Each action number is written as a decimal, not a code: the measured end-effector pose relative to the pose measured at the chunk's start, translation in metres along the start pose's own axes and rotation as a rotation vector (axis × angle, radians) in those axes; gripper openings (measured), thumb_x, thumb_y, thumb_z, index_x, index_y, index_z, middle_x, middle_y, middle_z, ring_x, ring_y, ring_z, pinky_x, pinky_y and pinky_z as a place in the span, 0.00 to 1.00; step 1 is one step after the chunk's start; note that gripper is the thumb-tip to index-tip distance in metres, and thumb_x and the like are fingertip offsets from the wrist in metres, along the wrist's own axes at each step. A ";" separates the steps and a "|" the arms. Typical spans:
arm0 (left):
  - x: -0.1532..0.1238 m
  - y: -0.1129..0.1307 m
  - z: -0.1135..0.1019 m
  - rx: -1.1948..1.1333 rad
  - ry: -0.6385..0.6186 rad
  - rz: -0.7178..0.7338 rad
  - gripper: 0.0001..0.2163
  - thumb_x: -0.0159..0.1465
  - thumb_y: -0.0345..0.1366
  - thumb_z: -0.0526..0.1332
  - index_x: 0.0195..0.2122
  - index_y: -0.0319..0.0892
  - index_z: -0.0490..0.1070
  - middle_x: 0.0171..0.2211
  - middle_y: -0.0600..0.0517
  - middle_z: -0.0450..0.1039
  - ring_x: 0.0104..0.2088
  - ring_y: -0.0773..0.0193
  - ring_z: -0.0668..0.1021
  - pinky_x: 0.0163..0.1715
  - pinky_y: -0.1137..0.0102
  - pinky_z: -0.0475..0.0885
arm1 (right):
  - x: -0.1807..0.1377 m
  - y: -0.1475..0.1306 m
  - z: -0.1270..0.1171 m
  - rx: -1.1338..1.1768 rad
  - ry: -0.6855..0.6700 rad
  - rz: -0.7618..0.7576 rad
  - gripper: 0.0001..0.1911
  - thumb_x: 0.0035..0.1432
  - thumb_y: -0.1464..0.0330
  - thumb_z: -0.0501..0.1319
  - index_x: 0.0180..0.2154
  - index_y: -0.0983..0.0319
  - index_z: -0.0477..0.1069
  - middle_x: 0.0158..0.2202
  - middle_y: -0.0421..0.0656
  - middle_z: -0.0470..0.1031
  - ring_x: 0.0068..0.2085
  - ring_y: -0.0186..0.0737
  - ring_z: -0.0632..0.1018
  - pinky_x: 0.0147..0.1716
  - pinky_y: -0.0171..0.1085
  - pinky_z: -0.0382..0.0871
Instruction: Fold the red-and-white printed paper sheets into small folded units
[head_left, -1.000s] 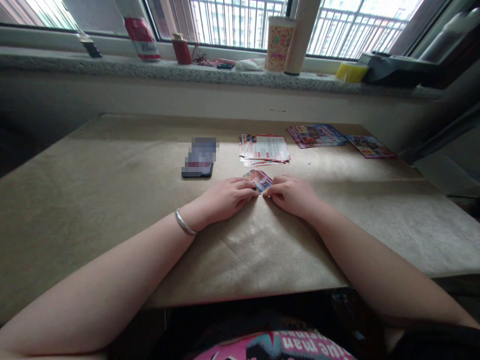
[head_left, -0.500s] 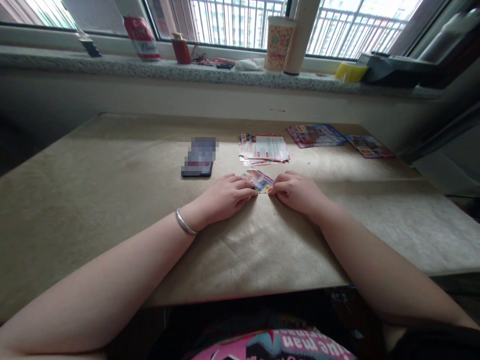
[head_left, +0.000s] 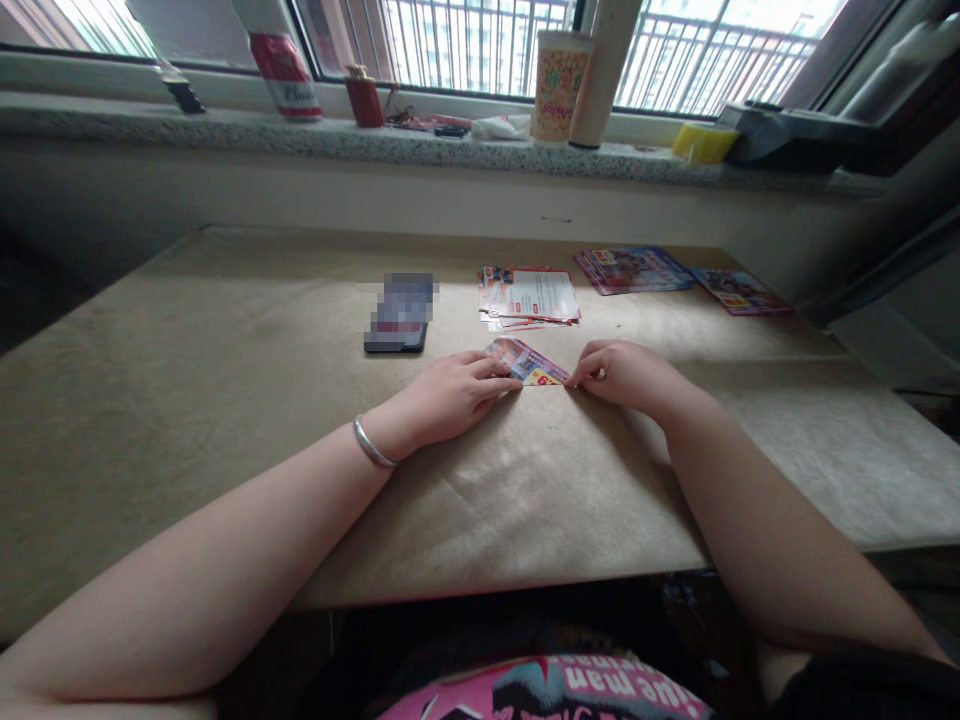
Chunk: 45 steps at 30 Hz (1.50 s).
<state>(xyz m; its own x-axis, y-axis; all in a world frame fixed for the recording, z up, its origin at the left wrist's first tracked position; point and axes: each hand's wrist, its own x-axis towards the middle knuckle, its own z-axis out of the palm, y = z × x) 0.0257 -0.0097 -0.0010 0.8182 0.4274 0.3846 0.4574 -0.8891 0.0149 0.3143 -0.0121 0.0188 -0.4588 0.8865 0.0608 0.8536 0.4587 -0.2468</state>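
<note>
A small colourful printed paper (head_left: 534, 362), folded to a roughly triangular shape, lies flat on the table with its straight edge toward me. My left hand (head_left: 459, 395), with a silver bangle at the wrist, presses its fingers down on the paper's left part and covers some of it. At the paper's right corner, my right hand (head_left: 619, 372) has its fingers closed, the fingertips pinching or pressing the pointed end. Just beyond the paper is a loose stack of printed sheets (head_left: 536, 295), the top one white with a red border.
A phone (head_left: 396, 315) with a blurred screen lies left of the stack. More colourful leaflets (head_left: 637, 270) and a further leaflet pile (head_left: 741, 290) are at the back right. On the windowsill stand a red can (head_left: 285, 78), a red lighter-shaped object (head_left: 364, 98) and a paper cup (head_left: 561, 88).
My right hand has slid to the right along the paper's near edge, uncovering more of its yellow corner. My left hand stays almost in place on the paper.
</note>
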 end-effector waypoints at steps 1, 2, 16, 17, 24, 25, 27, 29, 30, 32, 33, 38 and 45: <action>0.000 0.000 0.000 -0.004 -0.001 -0.003 0.15 0.71 0.34 0.53 0.54 0.46 0.74 0.52 0.46 0.75 0.51 0.57 0.76 0.51 0.58 0.75 | 0.000 0.002 -0.001 0.003 -0.010 0.000 0.12 0.56 0.72 0.62 0.34 0.51 0.83 0.37 0.41 0.79 0.33 0.35 0.77 0.32 0.35 0.68; 0.000 0.000 -0.001 -0.009 -0.002 -0.005 0.15 0.71 0.34 0.53 0.54 0.46 0.74 0.52 0.46 0.75 0.51 0.57 0.76 0.51 0.58 0.75 | 0.000 0.003 -0.001 0.003 -0.018 0.002 0.12 0.56 0.73 0.62 0.34 0.51 0.83 0.37 0.40 0.79 0.33 0.35 0.77 0.33 0.35 0.68; -0.001 -0.001 -0.001 0.010 -0.023 0.009 0.16 0.71 0.34 0.53 0.56 0.46 0.73 0.52 0.47 0.75 0.52 0.56 0.75 0.52 0.59 0.74 | -0.002 0.015 -0.006 -0.013 -0.063 0.026 0.17 0.53 0.78 0.61 0.34 0.51 0.83 0.38 0.38 0.81 0.34 0.35 0.78 0.35 0.35 0.70; -0.001 -0.001 -0.001 0.008 -0.026 0.009 0.16 0.71 0.34 0.53 0.56 0.46 0.73 0.53 0.47 0.75 0.52 0.56 0.75 0.52 0.59 0.74 | -0.002 0.016 -0.006 -0.014 -0.066 0.026 0.17 0.53 0.78 0.62 0.33 0.51 0.83 0.38 0.39 0.81 0.34 0.35 0.78 0.35 0.35 0.70; -0.001 -0.001 -0.003 -0.011 -0.066 0.004 0.16 0.70 0.35 0.53 0.57 0.44 0.72 0.53 0.46 0.74 0.54 0.56 0.74 0.54 0.59 0.72 | -0.008 0.012 -0.016 -0.066 -0.076 0.095 0.17 0.51 0.79 0.61 0.31 0.52 0.83 0.37 0.38 0.80 0.34 0.36 0.77 0.33 0.36 0.68; -0.001 -0.001 -0.003 -0.007 -0.078 0.001 0.16 0.70 0.36 0.53 0.57 0.45 0.72 0.54 0.46 0.74 0.54 0.56 0.74 0.54 0.59 0.72 | -0.009 0.010 -0.017 -0.086 -0.046 0.105 0.16 0.51 0.78 0.61 0.30 0.52 0.82 0.37 0.38 0.80 0.34 0.37 0.77 0.32 0.36 0.67; -0.002 0.000 -0.004 0.014 -0.094 -0.020 0.16 0.71 0.38 0.53 0.58 0.46 0.71 0.56 0.48 0.73 0.56 0.56 0.73 0.59 0.55 0.67 | -0.008 0.004 -0.016 -0.101 0.059 0.123 0.14 0.52 0.76 0.60 0.29 0.54 0.82 0.38 0.40 0.80 0.34 0.38 0.77 0.30 0.37 0.66; -0.002 0.001 -0.004 0.045 -0.108 -0.050 0.17 0.71 0.40 0.53 0.60 0.49 0.69 0.59 0.50 0.70 0.59 0.54 0.70 0.66 0.49 0.55 | -0.006 -0.003 -0.011 -0.002 0.182 0.087 0.14 0.56 0.75 0.58 0.34 0.57 0.81 0.41 0.42 0.80 0.33 0.36 0.76 0.33 0.37 0.69; -0.003 0.002 -0.004 0.058 -0.121 -0.064 0.18 0.71 0.41 0.53 0.61 0.50 0.67 0.61 0.51 0.69 0.62 0.53 0.68 0.67 0.47 0.48 | -0.004 -0.008 -0.008 0.049 0.226 0.059 0.14 0.58 0.75 0.57 0.36 0.58 0.81 0.41 0.43 0.79 0.33 0.36 0.76 0.35 0.37 0.70; -0.003 0.003 -0.004 0.068 -0.164 -0.083 0.20 0.71 0.45 0.52 0.64 0.51 0.64 0.64 0.52 0.65 0.65 0.51 0.64 0.68 0.46 0.39 | 0.000 -0.017 0.001 0.097 0.240 -0.056 0.14 0.60 0.73 0.57 0.42 0.59 0.81 0.41 0.45 0.80 0.39 0.39 0.77 0.41 0.38 0.71; -0.003 0.003 -0.004 0.069 -0.188 -0.091 0.22 0.71 0.46 0.52 0.65 0.50 0.62 0.65 0.52 0.63 0.66 0.50 0.63 0.68 0.46 0.37 | 0.002 -0.022 0.005 0.088 0.224 -0.132 0.15 0.61 0.72 0.57 0.43 0.58 0.80 0.41 0.45 0.80 0.42 0.41 0.77 0.45 0.40 0.71; -0.002 0.002 -0.002 0.061 -0.239 -0.125 0.24 0.72 0.50 0.49 0.67 0.53 0.58 0.68 0.54 0.57 0.67 0.49 0.60 0.68 0.47 0.34 | 0.008 -0.038 0.019 0.007 0.138 -0.249 0.15 0.62 0.72 0.56 0.44 0.58 0.81 0.43 0.45 0.80 0.44 0.43 0.77 0.47 0.42 0.71; -0.002 0.003 -0.001 0.035 -0.220 -0.146 0.22 0.71 0.48 0.51 0.66 0.54 0.59 0.67 0.55 0.59 0.67 0.48 0.61 0.67 0.43 0.36 | 0.009 -0.043 0.021 -0.029 0.158 -0.188 0.15 0.61 0.72 0.57 0.43 0.58 0.81 0.43 0.45 0.79 0.43 0.43 0.76 0.45 0.41 0.71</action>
<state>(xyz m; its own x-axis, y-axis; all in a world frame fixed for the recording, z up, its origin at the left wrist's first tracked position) 0.0247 -0.0137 -0.0006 0.7968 0.5795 0.1711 0.5849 -0.8108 0.0221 0.2678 -0.0249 0.0098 -0.5677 0.7830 0.2543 0.7647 0.6160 -0.1893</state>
